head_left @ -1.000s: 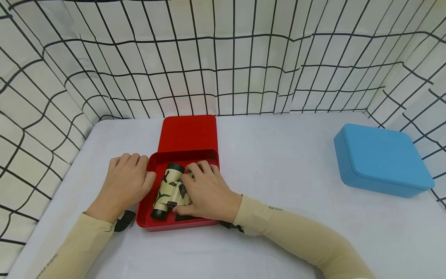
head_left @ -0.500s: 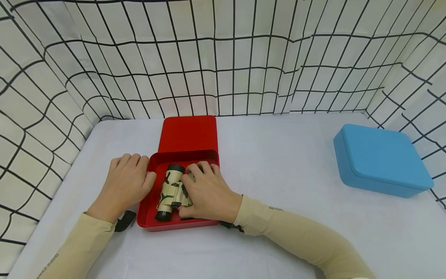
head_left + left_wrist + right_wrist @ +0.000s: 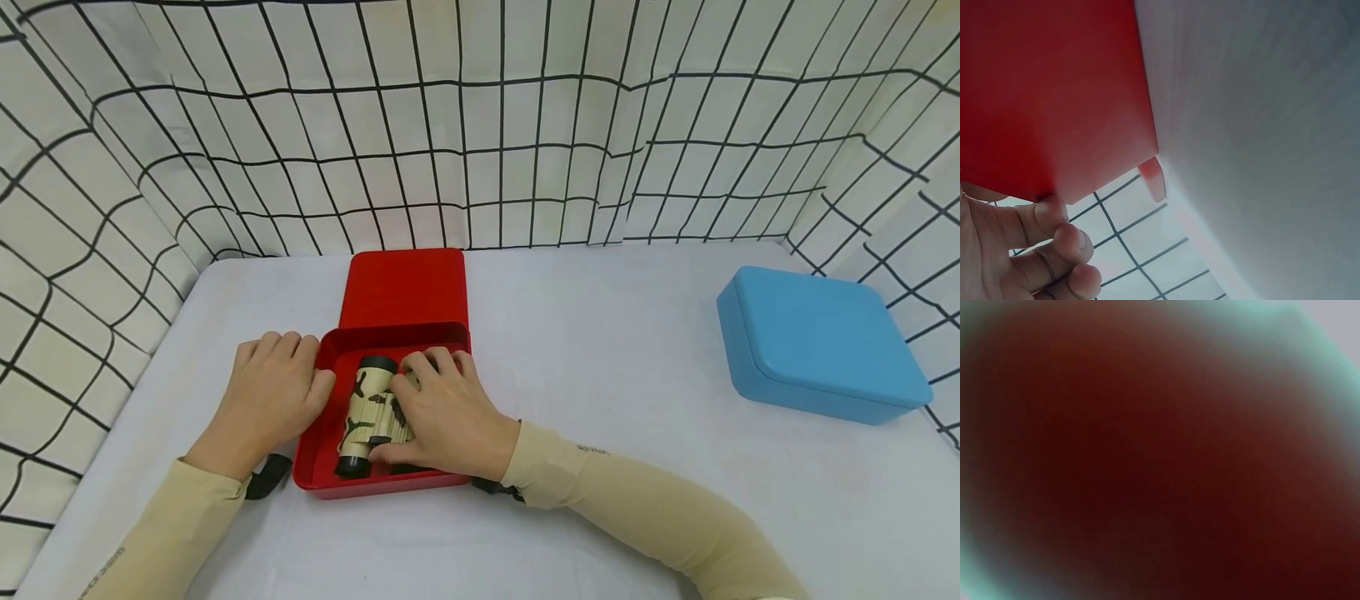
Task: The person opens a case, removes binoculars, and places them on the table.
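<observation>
Camouflage-patterned binoculars (image 3: 364, 417) with black ends lie inside an open red box (image 3: 311, 479) in the head view. My right hand (image 3: 450, 417) grips their right barrel from above, hiding most of that side. At the box's left wall, my left hand (image 3: 273, 396) holds the rim, thumb on the inner side. Seen from the left wrist, the fingers (image 3: 1069, 244) curl against the outside of the red wall (image 3: 1060, 94) near its corner. The right wrist view is a dark red blur.
The red lid (image 3: 405, 287) lies folded back behind the box. A blue closed case (image 3: 832, 342) stands at the right on the white table (image 3: 600, 350). Black wire mesh (image 3: 502, 150) backed with white cloth surrounds the back and sides.
The binoculars have turned slightly in the box; their near left end shifted right and the barrel stands straighter. The right thumb moved a little. The left hand stayed put.
</observation>
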The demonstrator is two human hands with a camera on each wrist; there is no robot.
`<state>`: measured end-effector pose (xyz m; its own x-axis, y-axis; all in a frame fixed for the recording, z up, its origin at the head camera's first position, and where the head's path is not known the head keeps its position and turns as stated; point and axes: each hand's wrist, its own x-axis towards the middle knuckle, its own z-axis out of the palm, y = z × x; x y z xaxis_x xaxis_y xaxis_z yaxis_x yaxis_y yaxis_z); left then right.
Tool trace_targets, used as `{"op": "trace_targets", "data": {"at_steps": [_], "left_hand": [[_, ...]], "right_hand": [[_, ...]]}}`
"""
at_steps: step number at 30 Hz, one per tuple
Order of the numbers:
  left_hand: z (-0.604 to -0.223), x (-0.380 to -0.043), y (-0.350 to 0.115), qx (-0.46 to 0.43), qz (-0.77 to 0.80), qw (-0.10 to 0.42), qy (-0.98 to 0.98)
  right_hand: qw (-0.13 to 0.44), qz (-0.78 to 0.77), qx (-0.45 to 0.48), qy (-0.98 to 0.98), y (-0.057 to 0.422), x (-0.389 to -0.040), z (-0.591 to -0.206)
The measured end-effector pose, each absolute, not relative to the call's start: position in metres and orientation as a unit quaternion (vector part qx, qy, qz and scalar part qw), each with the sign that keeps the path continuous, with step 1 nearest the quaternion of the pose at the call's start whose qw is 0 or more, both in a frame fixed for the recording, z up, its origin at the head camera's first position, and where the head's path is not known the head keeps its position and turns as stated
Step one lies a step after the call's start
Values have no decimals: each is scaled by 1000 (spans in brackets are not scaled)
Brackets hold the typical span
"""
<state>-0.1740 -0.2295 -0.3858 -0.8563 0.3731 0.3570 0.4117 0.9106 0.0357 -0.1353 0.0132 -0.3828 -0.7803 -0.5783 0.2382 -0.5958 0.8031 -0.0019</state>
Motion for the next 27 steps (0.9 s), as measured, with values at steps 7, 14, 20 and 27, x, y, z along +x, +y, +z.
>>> {"op": "trace_targets", "data": {"at_steps": [7,14,20,27], "left_hand": [[-385,-175,-230,-206,-56,182,-960],[-385,-175,-229,-205,-62,178,-961],[-386,-175,-230,-207,-61,181,-960],[-387,-176,-230,-208,-61,184,-959]], "right_hand": [[134,41,318,-938,12,-136,-385],[143,18,341,-929,13,-140,-386],[150,-1,356,-922,13,-142,-387],[140,22,344,-928,14,-139,-388]]}}
